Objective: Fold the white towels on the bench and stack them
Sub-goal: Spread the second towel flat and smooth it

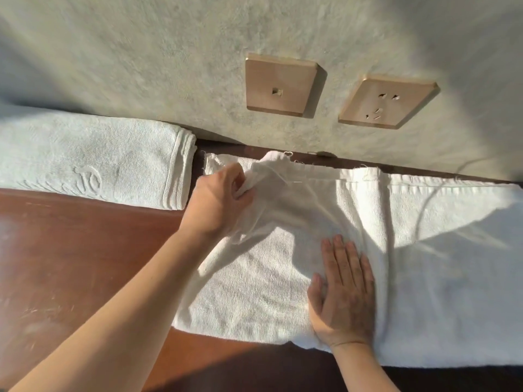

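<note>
A white towel (441, 278) lies spread along the reddish-brown bench (85, 250), reaching from the middle to the right edge of view. My left hand (219, 202) grips the towel's left end, which is lifted and bunched above the flat part. My right hand (343, 290) presses flat on the towel near its front edge, fingers straight. A folded white towel (93, 162) with an embossed emblem rests at the back left of the bench, against the wall.
A textured grey-green wall (141, 66) runs right behind the bench. Two brass-coloured plates are on it: a switch plate (280, 84) and a socket (386, 101). The bench's front edge runs along the bottom right.
</note>
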A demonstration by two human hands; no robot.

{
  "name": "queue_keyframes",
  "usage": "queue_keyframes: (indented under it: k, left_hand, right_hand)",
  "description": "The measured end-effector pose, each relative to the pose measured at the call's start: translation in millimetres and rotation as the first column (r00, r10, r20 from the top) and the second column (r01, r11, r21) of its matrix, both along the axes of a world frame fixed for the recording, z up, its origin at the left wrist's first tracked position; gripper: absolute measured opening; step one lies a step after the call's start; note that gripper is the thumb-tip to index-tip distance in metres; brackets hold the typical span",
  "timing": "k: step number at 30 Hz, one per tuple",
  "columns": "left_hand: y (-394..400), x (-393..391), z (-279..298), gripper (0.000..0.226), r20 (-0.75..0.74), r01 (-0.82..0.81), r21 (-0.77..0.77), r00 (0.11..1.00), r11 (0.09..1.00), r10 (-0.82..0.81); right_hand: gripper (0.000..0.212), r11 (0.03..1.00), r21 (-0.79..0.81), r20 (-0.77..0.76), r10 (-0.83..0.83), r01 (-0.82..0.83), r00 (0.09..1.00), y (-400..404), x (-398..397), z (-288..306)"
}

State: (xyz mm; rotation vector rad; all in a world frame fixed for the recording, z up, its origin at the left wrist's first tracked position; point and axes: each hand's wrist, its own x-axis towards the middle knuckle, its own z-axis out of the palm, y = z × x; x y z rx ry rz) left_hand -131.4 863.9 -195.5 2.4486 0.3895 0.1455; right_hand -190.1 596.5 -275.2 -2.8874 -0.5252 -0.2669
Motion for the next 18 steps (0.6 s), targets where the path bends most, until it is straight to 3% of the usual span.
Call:
queue_keyframes:
  k: [2,4,7,9,12,16,18]
  left_hand:
    - [14,5,0,0.03,0.064,-0.083,0.061,0.995,0.995,0.079]
    - [16,5,-8,0.006,0.027,-0.122,0.103,0.992,0.987,0.119]
    - [-6,-7,-21,0.036,-0.007,-0.132,0.257,0.99,0.957,0.138]
    - [-27,-18,-25,0.044,0.032,-0.019,0.247,0.999,0.969,0.011]
    - [-43,-34,-39,0.048,-0.062,0.2,0.262,0.98,0.944,-0.191]
    - [-23,-32,-40,0.037,-0.078,-0.069,0.074,0.994,0.995,0.074]
    - [-18,-26,-38,0.038,-0.053,-0.112,0.017,0.992,0.994,0.113]
  right_hand:
    - [0.055,1.0,0.012,-0.013,-0.01,0.01,1.0,-1,-2,-3]
    - [0.056,1.0,0.03,-0.032,-0.008,0.009,0.999,-1,-4,-5]
    - [0.056,0.999,0.048,-0.02,-0.01,0.011,1.0,-1,-3,-7]
    - [0.057,0.999,0.044,-0.014,-0.001,0.002,1.0,-1,0,-6]
    - [0.057,1.0,0.03,-0.006,0.007,-0.007,1.0,-2,0,-5]
    - [0.057,0.999,0.037,0.001,0.006,-0.006,1.0,0,1,-5]
    - [0.057,0.999,0.036,-0.001,0.003,-0.003,1.0,0,1,-4]
